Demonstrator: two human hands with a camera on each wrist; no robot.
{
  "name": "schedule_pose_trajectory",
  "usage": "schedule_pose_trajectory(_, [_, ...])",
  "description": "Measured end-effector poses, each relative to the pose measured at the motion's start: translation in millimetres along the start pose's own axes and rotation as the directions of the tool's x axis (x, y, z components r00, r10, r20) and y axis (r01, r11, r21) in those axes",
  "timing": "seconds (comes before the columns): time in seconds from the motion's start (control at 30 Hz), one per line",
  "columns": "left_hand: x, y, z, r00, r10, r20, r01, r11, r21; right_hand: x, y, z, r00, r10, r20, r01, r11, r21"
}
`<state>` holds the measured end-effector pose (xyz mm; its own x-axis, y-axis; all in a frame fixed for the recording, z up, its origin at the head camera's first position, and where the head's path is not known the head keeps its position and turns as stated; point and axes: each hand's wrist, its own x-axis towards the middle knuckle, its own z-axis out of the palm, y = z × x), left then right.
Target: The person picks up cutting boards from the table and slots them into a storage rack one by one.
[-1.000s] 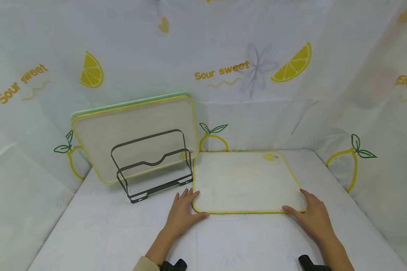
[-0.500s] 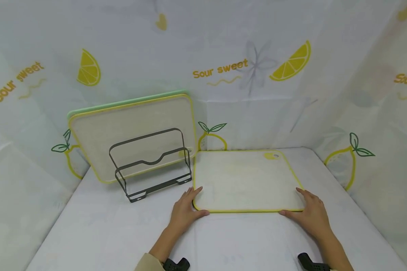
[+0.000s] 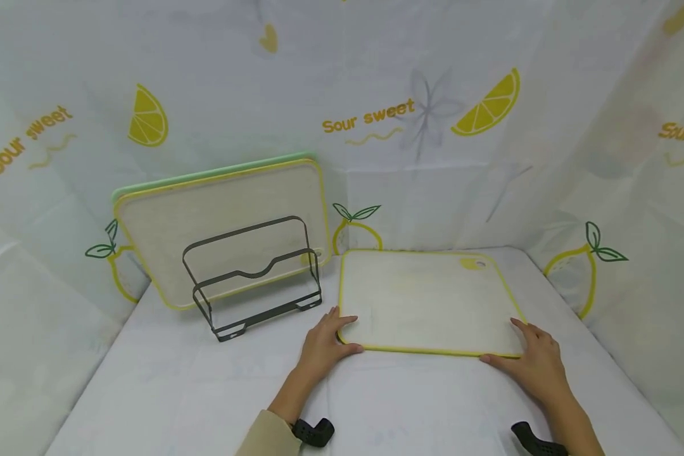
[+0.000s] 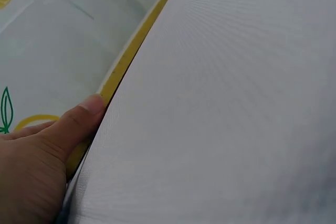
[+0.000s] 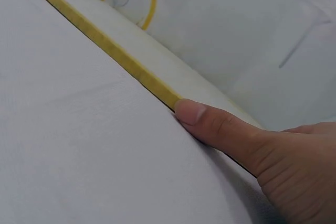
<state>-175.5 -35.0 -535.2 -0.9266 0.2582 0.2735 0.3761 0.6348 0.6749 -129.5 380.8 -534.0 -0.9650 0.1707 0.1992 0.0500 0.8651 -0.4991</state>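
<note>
Head view shows me the change plainly: over the last second the flat cutting board (image 3: pixel 430 301) has slid to the right across the white surface (image 3: pixel 205 392), away from the wire rack (image 3: pixel 254 278), so a wider strip of cloth now lies between the two. My left hand (image 3: pixel 325 345) has followed it and holds the near left corner, thumb along the yellow rim, fingers (image 3: pixel 337 316) laid over the left edge. My right hand (image 3: pixel 536 361) is at the near right corner in the same way. On the left wrist view the thumb (image 4: pixel 79 121) presses against the yellow edge; on the right wrist view the other thumb (image 5: pixel 210 121) does likewise. Both hands pinch the board at its corners, and I judge it is barely raised, if at all; it lies near the back of the surface, to the right of the rack.

Around it: two more boards (image 3: pixel 222 225), one yellow-rimmed in front of one green-rimmed, lean against the lemon-print cloth wall (image 3: pixel 433 114) behind the rack. The rack's front slots stand bare. The rack itself and the leaning boards sit close on the left, the nearest things the held board could knock.
</note>
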Motion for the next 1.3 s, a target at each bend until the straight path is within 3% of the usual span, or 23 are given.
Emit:
schedule_pose_trajectory(0.23, [6.7,-2.3,-0.6,0.997,-0.021,0.080,0.013,0.995,0.095,-0.5,1.2,-0.2,1.000,-0.005,0.004,0.005,1.000,-0.007])
schedule_pose_trajectory(0.5, [17.9,-9.4,-4.4,0.979,0.075,0.189,-0.117,0.968,0.223,3.2,-0.8,1.1,0.998,-0.068,0.012,0.068,0.998,-0.014])
schedule_pose_trajectory(0.73, [15.1,-7.7,-2.3,0.964,0.086,0.250,-0.141,0.968,0.208,1.1,-2.9,2.2,0.994,-0.095,-0.052,0.093,0.994,-0.051])
schedule_pose_trajectory(0.87, [12.0,-3.2,-3.6,0.958,0.117,0.261,-0.179,0.958,0.226,-1.6,-4.7,1.6,0.988,-0.113,-0.106,0.109,0.993,-0.044])
schedule_pose_trajectory(1.03, [9.5,0.6,-4.3,0.948,0.180,0.262,-0.254,0.925,0.282,-4.0,-3.9,2.5,0.978,-0.143,-0.153,0.142,0.990,-0.015])
schedule_pose_trajectory(1.3, [5.7,-0.2,-4.7,0.939,0.281,0.200,-0.336,0.876,0.345,-4.0,-2.1,4.5,0.968,-0.188,-0.168,0.199,0.979,0.049])
